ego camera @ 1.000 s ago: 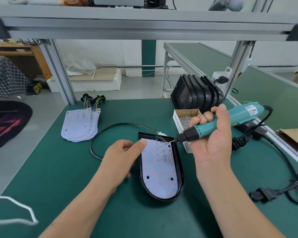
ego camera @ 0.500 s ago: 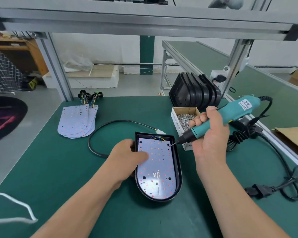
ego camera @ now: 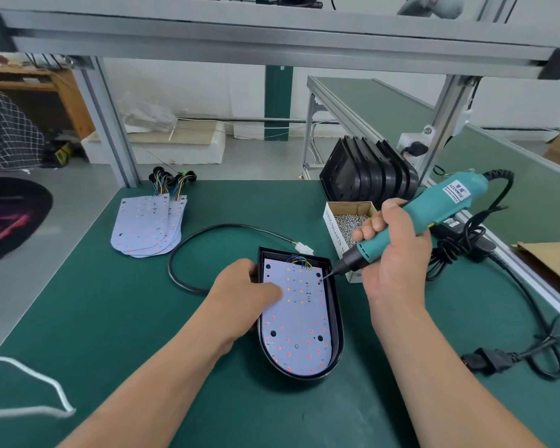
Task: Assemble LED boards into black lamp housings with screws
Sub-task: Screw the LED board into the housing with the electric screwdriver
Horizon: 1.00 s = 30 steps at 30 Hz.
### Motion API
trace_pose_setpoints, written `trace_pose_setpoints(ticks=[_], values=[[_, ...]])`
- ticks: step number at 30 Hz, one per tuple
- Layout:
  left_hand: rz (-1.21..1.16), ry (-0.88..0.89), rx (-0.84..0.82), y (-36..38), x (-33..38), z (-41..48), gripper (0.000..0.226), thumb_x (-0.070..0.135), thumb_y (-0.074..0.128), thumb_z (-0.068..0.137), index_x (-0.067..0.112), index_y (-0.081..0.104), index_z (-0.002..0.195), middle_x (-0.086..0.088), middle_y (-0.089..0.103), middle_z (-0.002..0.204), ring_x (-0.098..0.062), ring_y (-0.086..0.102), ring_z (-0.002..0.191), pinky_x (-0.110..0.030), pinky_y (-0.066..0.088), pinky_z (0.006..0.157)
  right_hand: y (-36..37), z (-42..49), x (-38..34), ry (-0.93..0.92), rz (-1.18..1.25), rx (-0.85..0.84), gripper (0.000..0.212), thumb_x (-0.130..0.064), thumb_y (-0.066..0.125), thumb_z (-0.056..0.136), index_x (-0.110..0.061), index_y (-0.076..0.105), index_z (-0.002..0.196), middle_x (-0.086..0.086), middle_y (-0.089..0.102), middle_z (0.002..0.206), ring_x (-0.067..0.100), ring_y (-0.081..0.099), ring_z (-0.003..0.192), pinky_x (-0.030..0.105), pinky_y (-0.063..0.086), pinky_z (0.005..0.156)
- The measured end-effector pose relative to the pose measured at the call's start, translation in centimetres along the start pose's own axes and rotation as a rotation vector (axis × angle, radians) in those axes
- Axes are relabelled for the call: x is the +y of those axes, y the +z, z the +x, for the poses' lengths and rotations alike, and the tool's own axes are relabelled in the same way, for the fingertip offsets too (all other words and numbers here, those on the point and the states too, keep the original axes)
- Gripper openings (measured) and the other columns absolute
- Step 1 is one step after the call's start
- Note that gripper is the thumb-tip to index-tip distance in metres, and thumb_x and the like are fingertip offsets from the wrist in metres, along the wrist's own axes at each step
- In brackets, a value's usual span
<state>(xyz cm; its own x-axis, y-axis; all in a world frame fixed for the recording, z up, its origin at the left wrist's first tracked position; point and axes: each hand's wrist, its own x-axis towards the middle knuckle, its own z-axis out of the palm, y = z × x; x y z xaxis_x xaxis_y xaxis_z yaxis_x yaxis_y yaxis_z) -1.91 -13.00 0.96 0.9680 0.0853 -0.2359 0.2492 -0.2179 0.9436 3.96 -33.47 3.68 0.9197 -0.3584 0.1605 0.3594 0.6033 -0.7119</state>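
Note:
A black lamp housing (ego camera: 337,344) lies on the green mat in the middle. A white LED board (ego camera: 299,328) with red and amber dots sits inside it. My left hand (ego camera: 246,295) holds the housing's left edge, its thumb pressing on the board. My right hand (ego camera: 392,257) grips a teal electric screwdriver (ego camera: 434,211). The screwdriver's bit tip touches the board's upper right corner hole. A cardboard box of screws (ego camera: 349,221) stands just right of the housing.
A stack of spare LED boards (ego camera: 146,227) with wire bundles lies at the back left. Empty black housings (ego camera: 369,176) stand stacked behind the screw box. A black cable (ego camera: 188,250) loops left of the housing. Power cords and a plug (ego camera: 495,360) lie at right.
My left hand moved onto the housing's left edge and its thumb settled on the board. The screwdriver tip came down to the board's upper right corner.

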Motion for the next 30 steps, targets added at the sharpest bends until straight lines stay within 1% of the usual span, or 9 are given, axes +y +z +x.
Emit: trace_pose_setpoints(ticks=[5, 8, 12, 16, 20, 22, 25, 28, 30], values=[[0.008, 0.013, 0.006, 0.1, 0.1, 0.0, 0.031, 0.025, 0.067, 0.061, 0.010, 0.062, 0.088, 0.001, 0.065, 0.074, -0.017, 0.058, 0.061, -0.028, 0.045, 0.057, -0.1, -0.1, 0.1, -0.002, -0.010, -0.044, 0.011, -0.014, 0.070, 0.090, -0.020, 0.061, 0.087, 0.001, 0.044, 0.067, 0.017, 0.043, 0.056, 0.031, 0.044, 0.056], [0.036, 0.020, 0.020, 0.1, 0.0, 0.0, 0.030, 0.027, 0.067, 0.060, 0.012, 0.061, 0.086, 0.004, 0.064, 0.074, -0.016, 0.058, 0.063, -0.027, 0.045, 0.058, -0.1, -0.1, 0.1, 0.001, -0.020, -0.066, 0.011, -0.014, 0.070, 0.089, -0.020, 0.061, 0.087, 0.001, 0.044, 0.066, 0.018, 0.043, 0.056, 0.031, 0.044, 0.056], [0.038, 0.018, 0.018, 0.2, 0.0, 0.0, 0.032, 0.026, 0.067, 0.060, 0.011, 0.061, 0.088, 0.002, 0.064, 0.076, -0.017, 0.057, 0.064, -0.028, 0.045, 0.058, 0.0, 0.0, 0.3, -0.021, -0.077, -0.108, 0.011, -0.014, 0.070, 0.089, -0.019, 0.060, 0.087, 0.002, 0.043, 0.067, 0.019, 0.042, 0.056, 0.032, 0.045, 0.056], [0.037, 0.010, 0.019, 0.3, 0.0, 0.1, 0.035, 0.025, 0.065, 0.059, 0.009, 0.060, 0.089, 0.001, 0.060, 0.075, -0.018, 0.053, 0.064, -0.030, 0.042, 0.059, 0.3, -0.1, 0.5, -0.051, -0.183, -0.230, 0.014, -0.011, 0.063, 0.089, -0.022, 0.060, 0.081, 0.003, 0.041, 0.069, 0.022, 0.040, 0.058, 0.034, 0.045, 0.058], [0.036, -0.006, 0.022, 0.4, 0.0, 0.2, 0.041, 0.024, 0.065, 0.059, 0.003, 0.058, 0.094, -0.002, 0.058, 0.079, -0.020, 0.052, 0.069, -0.034, 0.041, 0.064, 0.5, -0.2, 0.5, -0.060, -0.258, -0.315, 0.016, -0.014, 0.064, 0.092, -0.022, 0.058, 0.080, 0.002, 0.042, 0.069, 0.023, 0.041, 0.058, 0.035, 0.047, 0.058], [0.040, -0.009, 0.026, 0.4, 0.0, 0.2, 0.042, 0.023, 0.065, 0.060, 0.001, 0.057, 0.094, -0.003, 0.057, 0.080, -0.020, 0.051, 0.069, -0.035, 0.040, 0.065, 0.5, -0.2, 0.4, -0.045, -0.266, -0.339, 0.016, -0.016, 0.066, 0.091, -0.024, 0.059, 0.080, 0.001, 0.042, 0.067, 0.023, 0.041, 0.057, 0.036, 0.049, 0.059], [0.037, -0.016, 0.029, 0.4, 0.2, 0.1, 0.048, 0.023, 0.065, 0.060, -0.004, 0.056, 0.099, -0.004, 0.058, 0.081, -0.020, 0.052, 0.070, -0.035, 0.041, 0.066, 0.8, -0.3, 0.4, -0.002, -0.274, -0.403, 0.014, -0.018, 0.067, 0.091, -0.026, 0.059, 0.082, 0.000, 0.042, 0.065, 0.021, 0.042, 0.056, 0.037, 0.050, 0.061], [0.034, -0.017, 0.033, 0.5, 0.2, 0.1, 0.051, 0.022, 0.064, 0.060, -0.008, 0.053, 0.099, -0.005, 0.055, 0.081, -0.019, 0.050, 0.071, -0.037, 0.039, 0.068, 1.1, -0.3, 0.2, 0.017, -0.286, -0.440, 0.012, -0.018, 0.067, 0.089, -0.022, 0.057, 0.085, 0.002, 0.040, 0.065, 0.022, 0.041, 0.055, 0.037, 0.050, 0.060], [0.032, -0.026, 0.035, 0.4, 0.2, 0.1, 0.047, 0.022, 0.065, 0.060, -0.006, 0.053, 0.096, -0.006, 0.055, 0.081, -0.019, 0.050, 0.072, -0.038, 0.039, 0.068, 1.0, -0.3, 0.1, 0.031, -0.282, -0.452, 0.012, -0.018, 0.068, 0.087, -0.020, 0.056, 0.087, 0.003, 0.039, 0.065, 0.022, 0.040, 0.055, 0.038, 0.050, 0.060]])
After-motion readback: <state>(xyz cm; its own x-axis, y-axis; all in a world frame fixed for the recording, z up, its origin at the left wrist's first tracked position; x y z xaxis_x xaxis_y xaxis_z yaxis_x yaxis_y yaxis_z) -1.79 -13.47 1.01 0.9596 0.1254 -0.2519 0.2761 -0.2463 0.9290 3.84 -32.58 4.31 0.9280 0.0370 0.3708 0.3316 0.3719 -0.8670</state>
